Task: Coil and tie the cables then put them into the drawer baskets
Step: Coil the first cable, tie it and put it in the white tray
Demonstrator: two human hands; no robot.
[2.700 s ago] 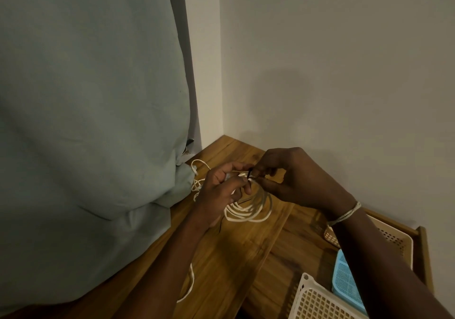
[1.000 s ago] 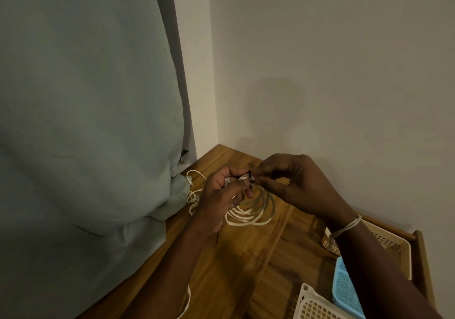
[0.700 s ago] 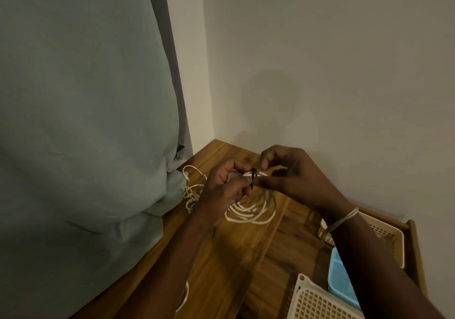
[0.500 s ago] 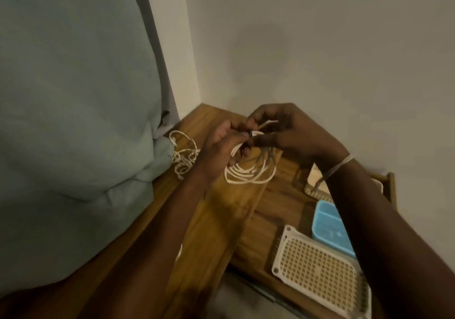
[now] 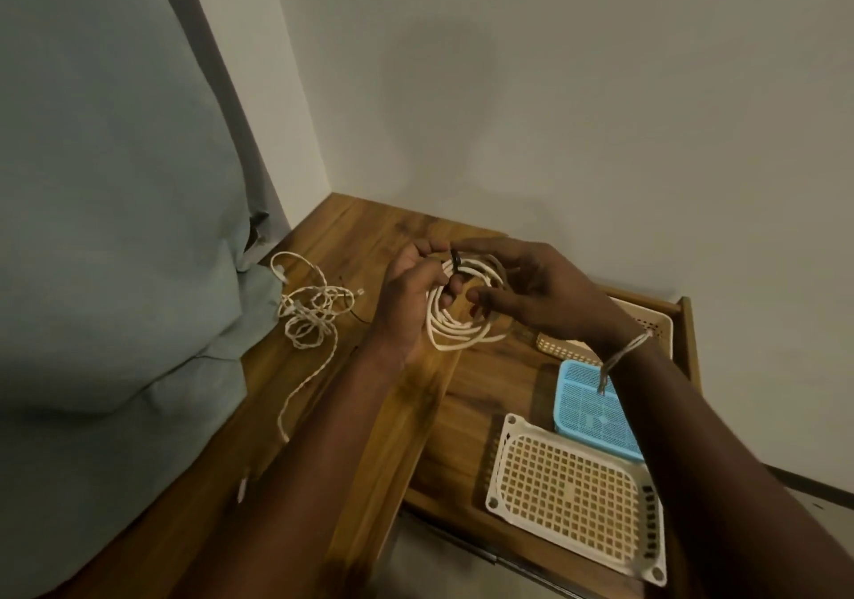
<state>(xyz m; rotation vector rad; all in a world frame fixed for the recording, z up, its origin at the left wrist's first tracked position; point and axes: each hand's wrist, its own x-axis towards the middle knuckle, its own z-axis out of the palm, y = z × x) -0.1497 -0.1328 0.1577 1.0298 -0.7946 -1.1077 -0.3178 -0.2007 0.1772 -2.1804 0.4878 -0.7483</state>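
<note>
Now, from the head view, the left hand point(image 5: 409, 295) pinches the white coiled cable point(image 5: 455, 316) at its top, where a dark tie point(image 5: 455, 262) wraps the loops. Just right of the coil, the right hand point(image 5: 531, 295) is spread, fingertips touching its rim. Left of the coil lies a loose tangled cable point(image 5: 309, 316) on the wooden top point(image 5: 406, 395). Below and right of the coil sit three drawer baskets: beige point(image 5: 647, 321), blue point(image 5: 587, 409), white point(image 5: 573, 487).

Wooden tabletop point(image 5: 406, 395) set into a wall corner. At ten o'clock on it, a loose tangle of white cable point(image 5: 310, 316) trailing toward seven o'clock; grey-green cloth point(image 5: 115, 251) overlaps its nine o'clock edge.
</note>
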